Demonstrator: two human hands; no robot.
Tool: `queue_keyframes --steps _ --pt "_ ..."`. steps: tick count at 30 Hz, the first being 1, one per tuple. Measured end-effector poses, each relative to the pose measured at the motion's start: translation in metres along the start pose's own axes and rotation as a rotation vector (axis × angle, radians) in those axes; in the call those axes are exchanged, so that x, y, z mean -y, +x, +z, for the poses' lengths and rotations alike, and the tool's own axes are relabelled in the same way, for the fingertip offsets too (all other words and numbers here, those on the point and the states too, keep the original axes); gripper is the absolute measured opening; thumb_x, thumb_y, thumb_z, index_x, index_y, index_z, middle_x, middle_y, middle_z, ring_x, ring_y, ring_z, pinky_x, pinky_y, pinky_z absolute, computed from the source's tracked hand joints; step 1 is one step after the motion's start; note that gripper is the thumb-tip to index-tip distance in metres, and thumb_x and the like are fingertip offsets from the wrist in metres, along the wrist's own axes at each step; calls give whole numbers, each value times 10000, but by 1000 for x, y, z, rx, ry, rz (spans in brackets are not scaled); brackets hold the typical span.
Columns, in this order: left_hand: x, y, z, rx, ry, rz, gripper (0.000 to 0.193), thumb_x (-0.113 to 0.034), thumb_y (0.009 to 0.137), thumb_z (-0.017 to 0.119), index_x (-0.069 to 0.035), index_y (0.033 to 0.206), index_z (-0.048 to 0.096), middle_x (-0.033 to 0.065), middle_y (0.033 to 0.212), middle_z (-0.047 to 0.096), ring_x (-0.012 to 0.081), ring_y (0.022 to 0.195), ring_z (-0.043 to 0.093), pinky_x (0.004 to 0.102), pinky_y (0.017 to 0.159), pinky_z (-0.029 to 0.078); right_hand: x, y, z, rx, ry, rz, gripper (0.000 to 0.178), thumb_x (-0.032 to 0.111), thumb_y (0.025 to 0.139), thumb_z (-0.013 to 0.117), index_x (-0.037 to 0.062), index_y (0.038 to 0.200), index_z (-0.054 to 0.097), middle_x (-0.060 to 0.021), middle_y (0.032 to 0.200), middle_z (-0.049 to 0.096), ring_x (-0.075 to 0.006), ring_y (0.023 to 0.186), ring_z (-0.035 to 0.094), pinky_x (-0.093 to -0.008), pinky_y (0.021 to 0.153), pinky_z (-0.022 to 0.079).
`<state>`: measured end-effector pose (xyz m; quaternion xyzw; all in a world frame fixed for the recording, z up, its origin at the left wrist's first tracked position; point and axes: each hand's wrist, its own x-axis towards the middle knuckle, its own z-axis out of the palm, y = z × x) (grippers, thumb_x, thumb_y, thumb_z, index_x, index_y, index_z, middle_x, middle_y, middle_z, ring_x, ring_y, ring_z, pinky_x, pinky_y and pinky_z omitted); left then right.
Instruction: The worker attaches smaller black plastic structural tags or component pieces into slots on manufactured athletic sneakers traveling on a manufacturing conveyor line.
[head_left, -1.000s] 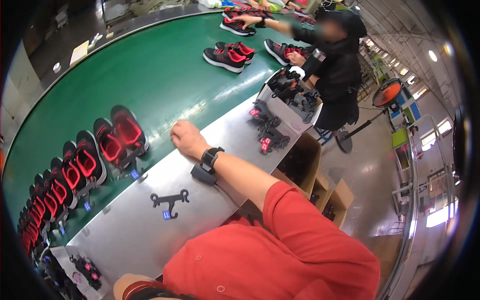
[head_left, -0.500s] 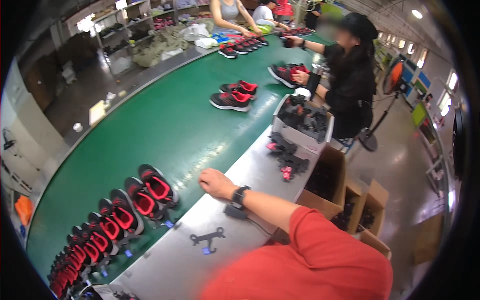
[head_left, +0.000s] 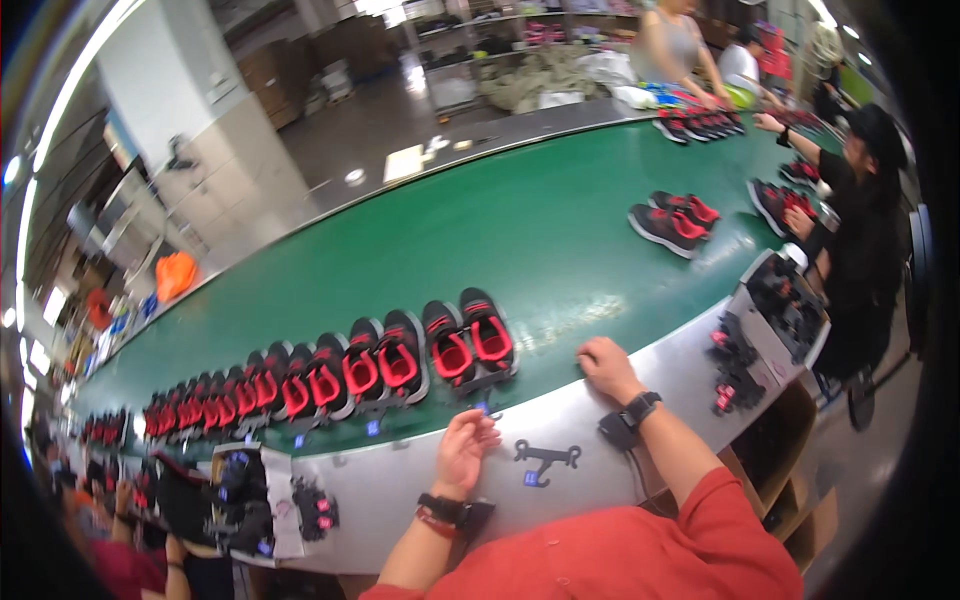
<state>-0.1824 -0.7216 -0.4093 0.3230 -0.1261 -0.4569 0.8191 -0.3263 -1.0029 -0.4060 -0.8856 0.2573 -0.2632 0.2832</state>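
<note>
My left hand (head_left: 464,453), palm turned up and fingers loosely bent and apart, is over the metal ledge beside a blue tag (head_left: 484,409). That tag hangs below the nearest pair of black-and-red sneakers (head_left: 462,345), which has a dark hanger at its heels; whether my fingertips touch the tag I cannot tell. My right hand (head_left: 608,370) rests at the ledge's edge by the green belt, fingers curled in and nothing visible in them. Between my hands a black plastic shoe hanger (head_left: 547,456) with a blue tag lies on the ledge.
More sneakers (head_left: 255,385) line the green belt (head_left: 420,240) to the left. Boxes of black hangers stand at left (head_left: 245,500) and right (head_left: 783,300), with loose hangers (head_left: 735,350) alongside. A co-worker in black (head_left: 865,220) handles shoes at right; another pair (head_left: 675,222) sits farther off.
The view has swung left, so the scene shifts rightward in it. My left hand has come into view near the closest sneakers. My right hand stays curled at the belt's edge.
</note>
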Motion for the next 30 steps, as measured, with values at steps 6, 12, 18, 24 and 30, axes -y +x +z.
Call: queue_keyframes --steps 6,12,18,24,30 --pt "22 7 -1 -116 355 -31 168 -112 963 512 -44 1105 573 67 956 620 143 798 627 298 715 539 -26 -4 5 -29 18 -88 98 105 816 576 17 813 618 -152 821 607 -340 825 584 -411 753 468" --pt "38 8 -4 -37 473 3 182 -135 992 466 -36 1083 589 8 900 605 60 722 580 205 641 503 -37 -5 7 13 110 8 50 29 820 593 -18 836 593 -151 810 599 -289 769 592 -348 727 468" --pt "37 10 -3 -63 509 30 193 -137 992 459 -41 1094 591 2 879 601 50 695 563 199 607 492 -36 -1 7 28 140 10 47 19 839 578 -26 849 585 -142 813 595 -264 765 583 -330 731 462" --pt "37 9 0 -81 521 23 178 -129 983 470 -43 1081 592 2 860 599 47 677 560 194 571 480 -36 -1 7 46 138 4 52 24 850 577 -28 851 579 -134 813 592 -255 768 575 -324 738 455" --pt "37 10 -1 -57 558 29 173 -119 983 463 -46 1075 590 4 855 596 50 678 562 193 567 477 -43 -1 10 58 156 18 51 32 859 580 -19 862 584 -140 821 590 -251 775 569 -326 743 452"
